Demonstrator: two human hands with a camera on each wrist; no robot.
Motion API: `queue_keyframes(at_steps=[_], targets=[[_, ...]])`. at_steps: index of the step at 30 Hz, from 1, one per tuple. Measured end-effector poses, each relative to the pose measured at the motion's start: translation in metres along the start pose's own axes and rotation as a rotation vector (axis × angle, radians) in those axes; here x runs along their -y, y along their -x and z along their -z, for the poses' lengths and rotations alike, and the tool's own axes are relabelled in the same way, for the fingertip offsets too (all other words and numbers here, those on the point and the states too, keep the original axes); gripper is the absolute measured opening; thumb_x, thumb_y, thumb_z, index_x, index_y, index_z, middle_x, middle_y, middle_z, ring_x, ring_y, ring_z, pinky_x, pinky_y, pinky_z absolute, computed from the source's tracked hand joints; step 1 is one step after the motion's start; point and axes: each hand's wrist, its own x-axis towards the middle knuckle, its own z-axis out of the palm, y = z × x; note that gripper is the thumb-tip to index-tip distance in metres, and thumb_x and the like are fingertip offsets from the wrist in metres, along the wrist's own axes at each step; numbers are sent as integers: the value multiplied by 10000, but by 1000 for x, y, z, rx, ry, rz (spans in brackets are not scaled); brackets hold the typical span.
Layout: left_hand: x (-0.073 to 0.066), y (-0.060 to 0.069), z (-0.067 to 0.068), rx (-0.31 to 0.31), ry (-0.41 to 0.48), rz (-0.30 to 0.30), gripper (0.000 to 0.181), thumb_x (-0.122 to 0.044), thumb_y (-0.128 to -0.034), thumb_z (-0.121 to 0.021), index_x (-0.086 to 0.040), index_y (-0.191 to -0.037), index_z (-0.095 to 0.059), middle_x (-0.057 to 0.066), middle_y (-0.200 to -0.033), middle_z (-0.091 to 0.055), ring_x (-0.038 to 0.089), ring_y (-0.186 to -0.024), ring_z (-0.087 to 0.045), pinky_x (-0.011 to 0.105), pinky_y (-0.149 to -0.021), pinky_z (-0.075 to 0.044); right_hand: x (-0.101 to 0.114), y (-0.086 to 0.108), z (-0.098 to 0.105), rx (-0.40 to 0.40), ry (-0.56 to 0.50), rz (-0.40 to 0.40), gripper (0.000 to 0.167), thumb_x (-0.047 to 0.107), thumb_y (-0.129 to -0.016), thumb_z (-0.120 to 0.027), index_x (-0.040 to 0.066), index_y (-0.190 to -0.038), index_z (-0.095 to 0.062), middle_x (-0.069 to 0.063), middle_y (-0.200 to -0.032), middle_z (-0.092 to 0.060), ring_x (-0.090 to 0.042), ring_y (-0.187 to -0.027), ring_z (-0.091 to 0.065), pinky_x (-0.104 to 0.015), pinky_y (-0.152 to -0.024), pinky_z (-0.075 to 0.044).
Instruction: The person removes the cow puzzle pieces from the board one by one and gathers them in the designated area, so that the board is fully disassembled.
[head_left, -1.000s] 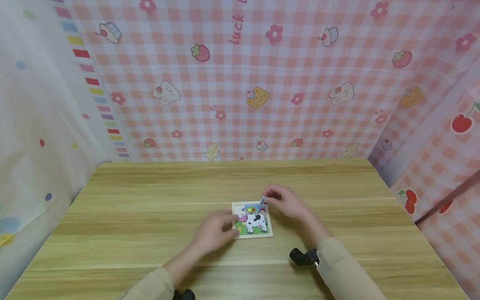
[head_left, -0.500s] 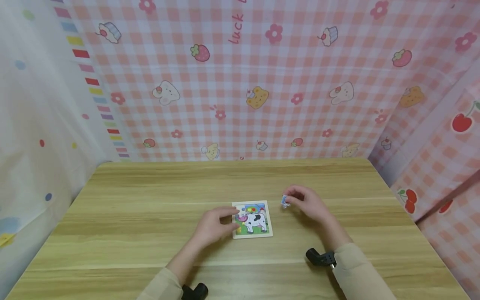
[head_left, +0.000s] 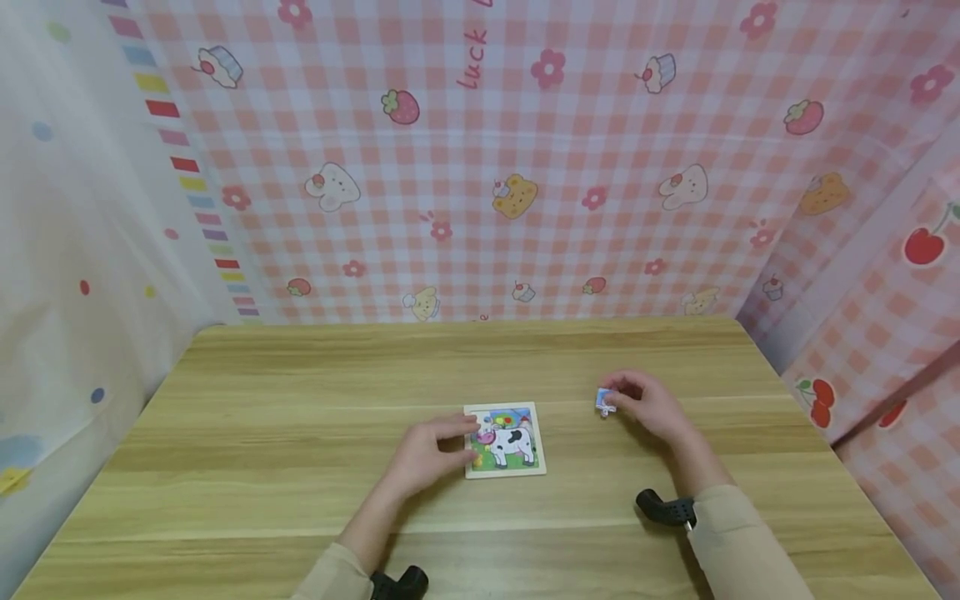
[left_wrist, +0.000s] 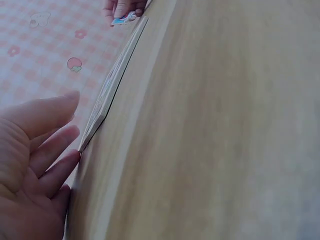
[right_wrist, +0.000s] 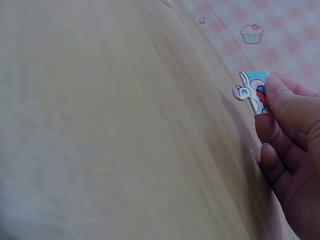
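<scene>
A small square jigsaw puzzle with a pale wooden frame (head_left: 506,475) lies flat on the table. It pictures a white cow (head_left: 513,448) with black patches on green ground. My left hand (head_left: 424,454) is at its left side, fingertips over the frame's edge and the thumb spread apart; the fingers partly hide the puzzle's upper left. Off to the right of the puzzle, my right hand (head_left: 649,410) pinches one puzzle piece (right_wrist: 253,93) between thumb and fingers. Blue, white and red show on this piece, with a rounded tab bearing an eye.
The wood-grain table (head_left: 300,375) reaches back to a pink checked cloth (head_left: 480,133) printed with cartoons. White dotted cloth (head_left: 67,250) hangs on the left, and cherry-printed cloth (head_left: 885,333) on the right. Black wrist mounts (head_left: 663,508) stick out from the sleeves.
The right hand has moved rightward, away from the puzzle, carrying the piece from above the frame's upper right corner. The left hand stays at the left edge, with only a slight shift of its fingers.
</scene>
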Motion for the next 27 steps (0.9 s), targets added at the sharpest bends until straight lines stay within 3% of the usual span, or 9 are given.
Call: queue_keyframes(at_steps=[8, 15, 27], targets=[[4, 1, -1, 31, -54, -109, 360, -132, -806, -808, -75, -1155, -740, 66, -1323, -651, 337, -1353, -486, 549, -1145, -332, -2, -4, 8, 11, 49, -55, 182, 47, -932, -664, -12, -1105, -676, -153, -1024, -674, -134, -857, -555, -210, -704, -471], [7, 1, -1, 56, -88, -116, 350, -151, -822, -800, -78, -1159, -739, 45, -1344, -637, 333, -1375, -459, 552, -1149, -322, -7, -11, 8, -4, 153, -35, 175, 54, -923, -679, 2, -1088, -708, -157, -1083, -704, -158, -942, -596, -223, -798, -483], [3, 1, 1, 70, -131, -122, 342, -153, -823, -797, -81, -1153, -743, 39, -1340, -640, 334, -1381, -451, 554, -1153, -312, -14, -15, 5, -28, 224, 23, 153, 57, -919, -685, 32, -1063, -732, -144, -1053, -686, -157, -853, -557, -254, -730, -469]])
